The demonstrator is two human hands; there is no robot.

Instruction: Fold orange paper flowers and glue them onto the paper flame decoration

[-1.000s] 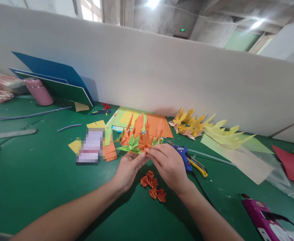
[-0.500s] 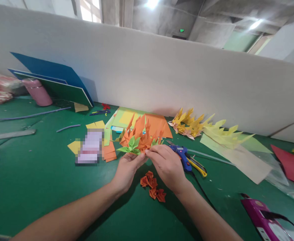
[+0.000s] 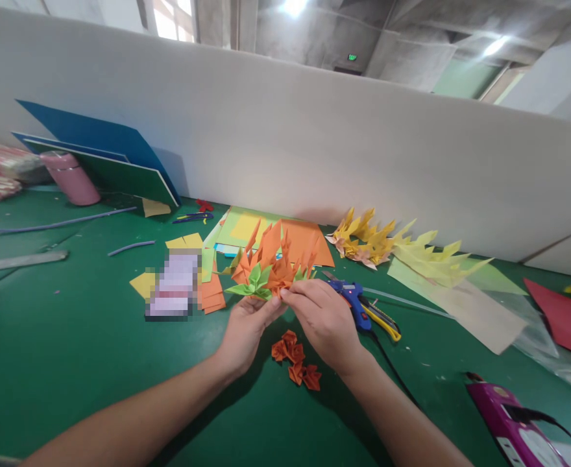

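Both my hands hold an orange folded-paper crown with upright points and green paper leaves, raised over the table. My left hand grips its lower left edge between thumb and fingers. At the front of the band, my right hand pinches close to the left thumb; a bit of orange paper shows at those fingertips, partly hidden. Below the hands lie several small dark-orange folded-paper flowers on the green table. A blue hot glue gun rests just right of my right hand, beside a yellow utility knife.
A yellow paper crown and a pale yellow pointed strip lie at the back right. A blurred-out phone is on the left. Behind it stand a pink bottle and leaning boards. A purple power strip sits front right.
The view has shifted very slightly. Both hands keep the same hold on the orange paper crown, and nothing on the table has visibly moved.
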